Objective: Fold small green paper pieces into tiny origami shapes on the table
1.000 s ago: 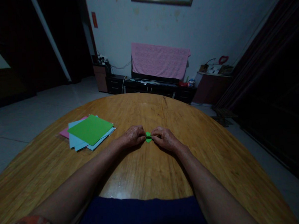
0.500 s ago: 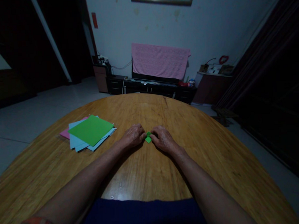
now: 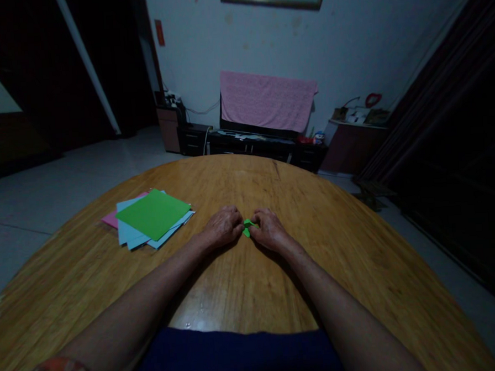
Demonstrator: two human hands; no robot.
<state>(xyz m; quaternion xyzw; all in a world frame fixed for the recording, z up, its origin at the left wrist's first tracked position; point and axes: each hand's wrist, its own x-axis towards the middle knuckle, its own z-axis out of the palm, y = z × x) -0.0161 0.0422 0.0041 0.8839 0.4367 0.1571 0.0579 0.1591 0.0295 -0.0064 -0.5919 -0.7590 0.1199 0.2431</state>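
Left hand [image 3: 222, 226], right hand [image 3: 268, 230] pinch small folded green paper [image 3: 247, 227]; fingers [image 3: 238, 225] seem pressed on it, view dim.

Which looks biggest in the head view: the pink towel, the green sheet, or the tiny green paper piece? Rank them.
Largest to smallest: the pink towel, the green sheet, the tiny green paper piece.

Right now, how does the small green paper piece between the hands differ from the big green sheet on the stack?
The small green piece looks folded and is tiny, while the green sheet lies flat and is far larger. The piece is held between the left hand and right hand; no hand touches the sheet. The sheet tops a stack of blue paper, whereas the piece is apart from it. Both are bright green paper.
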